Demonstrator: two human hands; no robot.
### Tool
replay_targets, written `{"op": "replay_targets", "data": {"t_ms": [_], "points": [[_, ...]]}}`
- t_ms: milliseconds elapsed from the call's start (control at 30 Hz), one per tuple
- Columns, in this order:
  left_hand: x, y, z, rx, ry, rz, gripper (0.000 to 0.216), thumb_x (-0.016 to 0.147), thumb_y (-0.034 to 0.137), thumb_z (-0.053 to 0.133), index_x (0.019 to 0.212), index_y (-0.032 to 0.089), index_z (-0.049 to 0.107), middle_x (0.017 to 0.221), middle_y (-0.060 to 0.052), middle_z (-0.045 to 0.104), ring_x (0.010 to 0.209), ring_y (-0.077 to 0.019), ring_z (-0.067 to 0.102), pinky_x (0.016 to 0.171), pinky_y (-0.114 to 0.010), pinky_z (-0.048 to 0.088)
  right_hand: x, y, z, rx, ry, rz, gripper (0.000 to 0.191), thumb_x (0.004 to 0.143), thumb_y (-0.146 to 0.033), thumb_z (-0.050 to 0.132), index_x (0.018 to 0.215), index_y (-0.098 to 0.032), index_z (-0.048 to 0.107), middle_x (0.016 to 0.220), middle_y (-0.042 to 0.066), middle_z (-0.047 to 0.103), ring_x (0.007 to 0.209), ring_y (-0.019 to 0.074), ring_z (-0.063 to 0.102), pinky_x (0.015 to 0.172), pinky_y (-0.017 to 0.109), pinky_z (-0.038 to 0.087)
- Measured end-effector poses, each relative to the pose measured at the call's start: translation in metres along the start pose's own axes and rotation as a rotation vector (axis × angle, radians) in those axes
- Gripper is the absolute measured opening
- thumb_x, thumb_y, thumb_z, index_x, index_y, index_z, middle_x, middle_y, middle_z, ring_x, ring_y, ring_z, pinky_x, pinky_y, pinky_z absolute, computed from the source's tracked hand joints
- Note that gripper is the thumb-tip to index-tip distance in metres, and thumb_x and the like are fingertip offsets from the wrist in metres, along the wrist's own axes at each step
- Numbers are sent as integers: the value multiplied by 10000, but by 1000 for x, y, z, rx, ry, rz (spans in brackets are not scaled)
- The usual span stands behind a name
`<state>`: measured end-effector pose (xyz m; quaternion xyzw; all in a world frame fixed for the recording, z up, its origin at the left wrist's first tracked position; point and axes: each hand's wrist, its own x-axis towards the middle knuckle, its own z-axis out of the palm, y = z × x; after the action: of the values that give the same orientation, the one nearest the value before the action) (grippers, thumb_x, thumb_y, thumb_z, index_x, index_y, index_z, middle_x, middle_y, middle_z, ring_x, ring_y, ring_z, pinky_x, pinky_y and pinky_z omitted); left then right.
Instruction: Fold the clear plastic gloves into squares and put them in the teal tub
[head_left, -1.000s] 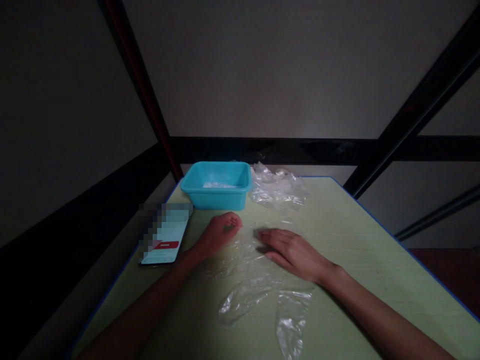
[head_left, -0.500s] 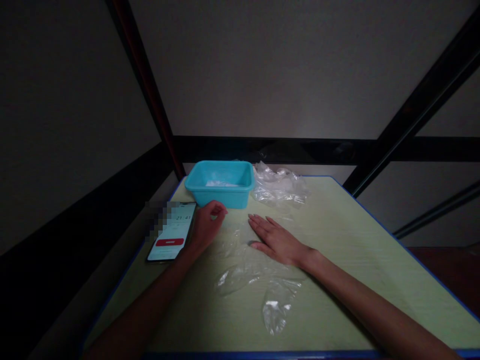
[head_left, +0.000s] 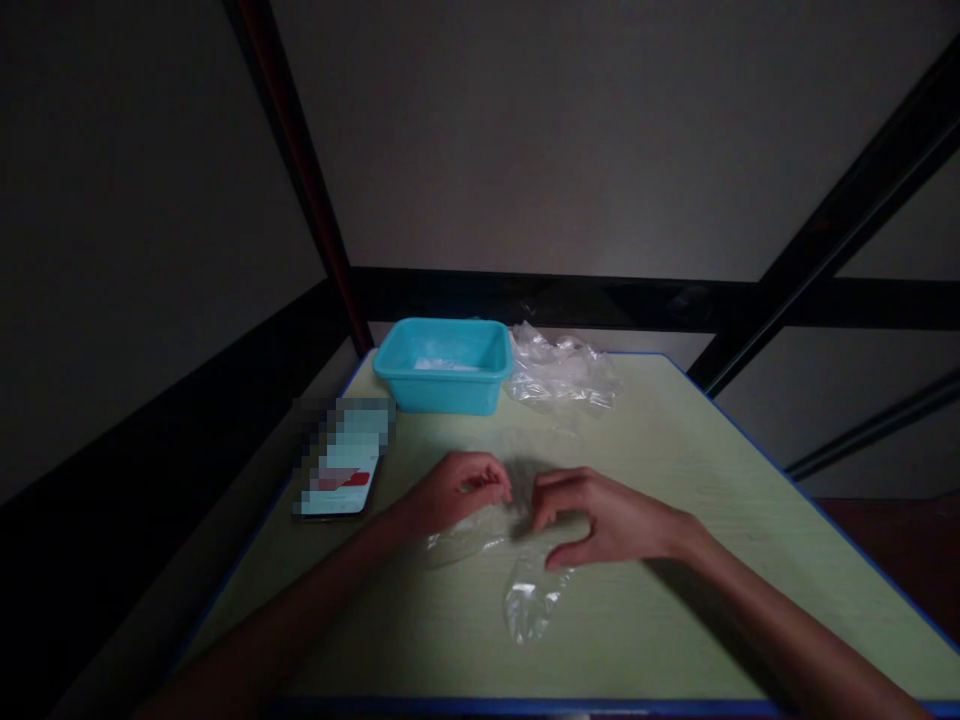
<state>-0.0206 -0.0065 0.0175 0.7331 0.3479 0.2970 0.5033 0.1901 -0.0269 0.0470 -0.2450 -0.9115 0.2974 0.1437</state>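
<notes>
A clear plastic bag (head_left: 525,590) lies crumpled on the pale green table (head_left: 675,600). My left hand (head_left: 457,490) hovers at its left part with fingers curled in a pinch on the plastic. My right hand (head_left: 607,515) sits just to the right, fingers bent and pinching the same bag's upper edge. The two hands are close together, a small gap between them.
A turquoise plastic tub (head_left: 444,365) with something white inside stands at the table's far side. More crumpled clear plastic bags (head_left: 562,372) lie to its right. A phone (head_left: 341,470) with a lit screen rests at the left edge. Dark metal bars run behind.
Both hands pulled back toward me and came together. The right hand went from lying flat on the plastic to pinching it; the left left the tub's side and closed on the bag.
</notes>
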Motion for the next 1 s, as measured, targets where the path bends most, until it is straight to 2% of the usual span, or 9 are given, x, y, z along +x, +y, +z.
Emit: {"op": "replay_targets", "data": {"t_ms": [200,333,467,567,633,733,833,933,1000], "points": [[-2,-12,18,-305,-131,-135,55,670,190,585,695,141,593,666,-20,639,638,-122,574,612,-226,435,-4,-12,25,-104,-214,-136,172,628,-264,714,653,-180,566,696,-18,554,682,126,505,596,244,380],[-3,-15,20,-297,-109,-162,63,652,198,591,678,141,590,666,-19,635,651,-126,574,633,-237,432,-6,-15,33,-278,-178,-118,132,651,-197,636,603,-181,515,664,-19,525,627,123,456,597,272,354],[-3,-14,20,-267,-104,-161,71,653,209,577,674,142,585,662,-18,624,660,-131,576,642,-242,434,-6,-14,36,-289,-150,-149,129,690,-122,539,591,-185,484,664,-9,521,629,124,445,633,276,357],[-5,-11,18,-223,-95,-124,102,690,235,556,709,138,583,698,-37,626,695,-145,587,667,-256,446,-5,-10,36,-203,-142,-153,151,690,-88,513,591,-190,462,652,-16,495,635,117,447,630,256,365],[-9,-7,13,-172,-136,-23,138,696,228,536,782,135,588,777,-65,636,749,-168,597,699,-276,458,-6,-8,34,-121,-126,-132,152,705,-85,501,608,-195,460,659,-15,488,658,118,463,629,242,377],[-19,2,5,-4,-235,202,319,646,162,514,959,136,567,953,-104,623,888,-209,583,803,-323,449,-7,-5,29,0,-97,-80,132,732,-90,488,656,-197,477,694,-2,512,717,128,496,658,236,401],[-28,10,6,202,-233,257,480,599,122,572,1071,170,500,1053,-92,588,970,-216,551,878,-320,415,-9,-4,25,76,-56,-47,115,744,-88,494,690,-189,504,696,2,532,738,135,520,684,243,418],[-31,10,18,332,-169,229,480,565,178,709,997,191,502,996,-64,596,920,-210,559,824,-290,428,-9,-4,24,101,5,-15,112,745,-81,510,691,-179,520,698,4,536,720,131,529,675,244,420],[-29,7,29,389,-104,216,318,612,201,717,860,190,519,871,-38,606,819,-185,570,738,-265,432,-8,-4,23,120,45,5,114,747,-72,512,692,-171,522,707,8,542,704,124,530,654,239,413]]}}
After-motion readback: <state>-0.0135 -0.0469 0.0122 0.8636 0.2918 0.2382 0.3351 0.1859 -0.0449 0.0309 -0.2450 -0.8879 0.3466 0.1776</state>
